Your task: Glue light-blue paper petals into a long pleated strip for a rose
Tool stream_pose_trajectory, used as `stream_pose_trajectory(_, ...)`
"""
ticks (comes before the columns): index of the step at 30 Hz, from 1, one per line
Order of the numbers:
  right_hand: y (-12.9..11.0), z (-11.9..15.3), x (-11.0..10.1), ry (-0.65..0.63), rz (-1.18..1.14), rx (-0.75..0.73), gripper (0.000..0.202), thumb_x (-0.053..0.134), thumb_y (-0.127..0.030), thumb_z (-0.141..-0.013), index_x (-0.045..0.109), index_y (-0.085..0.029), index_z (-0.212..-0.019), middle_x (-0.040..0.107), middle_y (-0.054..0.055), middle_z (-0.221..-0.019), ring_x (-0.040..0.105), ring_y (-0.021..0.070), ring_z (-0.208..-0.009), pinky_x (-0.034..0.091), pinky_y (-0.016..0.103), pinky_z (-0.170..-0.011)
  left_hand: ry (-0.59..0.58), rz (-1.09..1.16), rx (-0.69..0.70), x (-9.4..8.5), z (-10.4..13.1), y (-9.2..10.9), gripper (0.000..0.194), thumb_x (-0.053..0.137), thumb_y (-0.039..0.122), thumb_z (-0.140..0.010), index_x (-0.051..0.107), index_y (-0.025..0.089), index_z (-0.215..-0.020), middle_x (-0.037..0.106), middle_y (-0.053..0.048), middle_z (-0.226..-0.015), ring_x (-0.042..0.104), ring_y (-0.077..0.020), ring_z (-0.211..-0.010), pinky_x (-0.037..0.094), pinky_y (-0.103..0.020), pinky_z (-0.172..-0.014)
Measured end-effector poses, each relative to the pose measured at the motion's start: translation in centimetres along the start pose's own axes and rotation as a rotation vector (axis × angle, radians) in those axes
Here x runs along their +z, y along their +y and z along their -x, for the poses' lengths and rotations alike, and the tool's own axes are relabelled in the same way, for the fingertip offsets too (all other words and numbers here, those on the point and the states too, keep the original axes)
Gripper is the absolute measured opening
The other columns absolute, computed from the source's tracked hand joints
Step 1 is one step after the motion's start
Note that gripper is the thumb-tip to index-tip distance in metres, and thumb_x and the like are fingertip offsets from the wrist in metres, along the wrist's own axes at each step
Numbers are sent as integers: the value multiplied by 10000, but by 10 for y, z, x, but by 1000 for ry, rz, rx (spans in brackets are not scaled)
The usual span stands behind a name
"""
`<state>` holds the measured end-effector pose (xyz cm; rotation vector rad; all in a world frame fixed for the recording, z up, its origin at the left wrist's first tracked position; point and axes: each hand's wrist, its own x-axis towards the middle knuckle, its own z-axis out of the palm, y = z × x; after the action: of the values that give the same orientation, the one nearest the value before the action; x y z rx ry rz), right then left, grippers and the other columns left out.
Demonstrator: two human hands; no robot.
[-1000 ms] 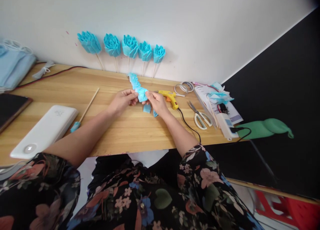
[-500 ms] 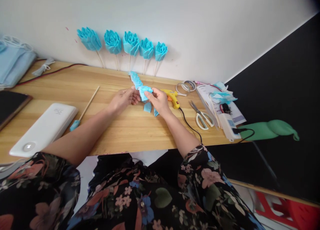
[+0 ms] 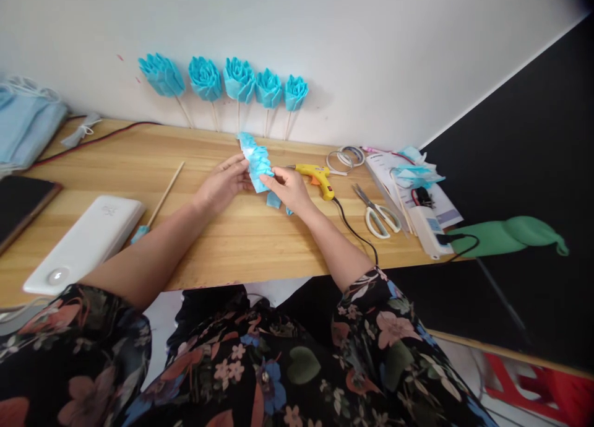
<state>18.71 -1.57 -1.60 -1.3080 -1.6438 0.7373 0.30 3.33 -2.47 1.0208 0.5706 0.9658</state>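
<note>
A pleated strip of light-blue fabric (image 3: 260, 166) stretches between my hands above the table, its far end near the wall. My left hand (image 3: 226, 179) grips its left edge, with some fingers hidden behind it. At the near right corner, my right hand (image 3: 290, 189) pinches the strip between thumb and fingers. Small blue fabric scraps (image 3: 273, 200) lie just below the strip. Close to my right hand rests a yellow hot glue gun (image 3: 315, 176), its nozzle toward my fingers.
Several blue fabric roses (image 3: 239, 80) on sticks lean against the wall. Left lie a stick with a blue tip (image 3: 164, 195), a white power bank (image 3: 86, 241), a phone (image 3: 25, 207) and face masks (image 3: 28, 124). Right are scissors (image 3: 378, 216), tape rolls (image 3: 350, 157) and a power strip (image 3: 429, 232).
The strip now lies straighter and more spread, its pleats facing up. My right hand has shifted slightly down along it. The whole view has turned a little.
</note>
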Motion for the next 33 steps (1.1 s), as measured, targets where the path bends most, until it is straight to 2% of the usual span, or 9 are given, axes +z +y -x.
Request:
stream_pose_trajectory(5, 3, 0, 3, 10, -19, 44, 381, 655, -581, -855, 548, -222, -784, 499, -45, -656, 440, 124, -647, 333, 267, -627, -40, -28, 20, 1, 2, -2, 375, 831, 326, -805, 758, 180, -1143, 773, -78, -1045, 691, -177, -829, 546, -291, -738)
stream_pose_trajectory(12, 5, 0, 2, 58, 63, -21, 336, 633, -486, -879, 465, -236, -731, 486, -43, -665, 444, 127, -656, 322, 280, -635, -104, -67, 28, -1, 1, -4, 489, 876, 232, -719, 754, 206, -1192, 753, -54, -1008, 658, -168, -826, 499, -268, -695)
stream_pose_trajectory(15, 4, 1, 2, 61, 24, -31, 390, 632, -534, -898, 462, -237, -713, 483, -44, -646, 451, 125, -634, 332, 287, -632, -122, -82, 47, -2, -1, -6, 513, 869, 235, -723, 735, 198, -1217, 748, -60, -984, 665, -182, -847, 498, -275, -703)
stream_pose_trajectory(18, 3, 2, 1, 64, -36, -28, 524, 493, -669, -969, 474, -235, -676, 516, -25, -623, 503, 134, -631, 378, 298, -645, -146, -70, 62, -3, -4, -8, 533, 870, 236, -710, 719, 200, -1220, 750, -63, -994, 685, -200, -877, 513, -295, -741)
stream_pose_trajectory(21, 3, 1, -1, 94, -56, -18, 630, 408, -772, -962, 485, -235, -644, 518, -16, -592, 530, 140, -616, 408, 309, -649, -152, -66, 65, -3, -4, -8, 511, 867, 229, -697, 719, 199, -1186, 752, -57, -970, 691, -194, -857, 500, -279, -710)
stream_pose_trajectory(26, 2, 0, -1, 114, -180, 27, 546, 588, -779, -870, 656, -237, -871, 654, -16, -747, 610, 150, -714, 497, 293, -691, -125, -88, 40, 1, -1, -2, 559, 860, 192, -672, 716, 204, -1212, 751, -46, -981, 654, -160, -812, 475, -254, -674)
stream_pose_trajectory(29, 7, -1, 0, 105, -231, 53, 508, 705, -730, -804, 680, -234, -911, 707, -12, -816, 643, 155, -767, 527, 294, -737, -109, -99, 21, 3, 1, 0, 564, 855, 191, -685, 712, 203, -1230, 743, -44, -959, 643, -159, -806, 473, -261, -691)
stream_pose_trajectory(33, 16, -3, 2, 142, -324, 84, 503, 792, -644, -749, 694, -243, -1037, 739, -13, -868, 664, 159, -793, 541, 303, -761, -107, -75, 7, 6, 4, 0, 496, 869, 250, -723, 728, 213, -1197, 748, -52, -1044, 655, -168, -848, 499, -281, -735)
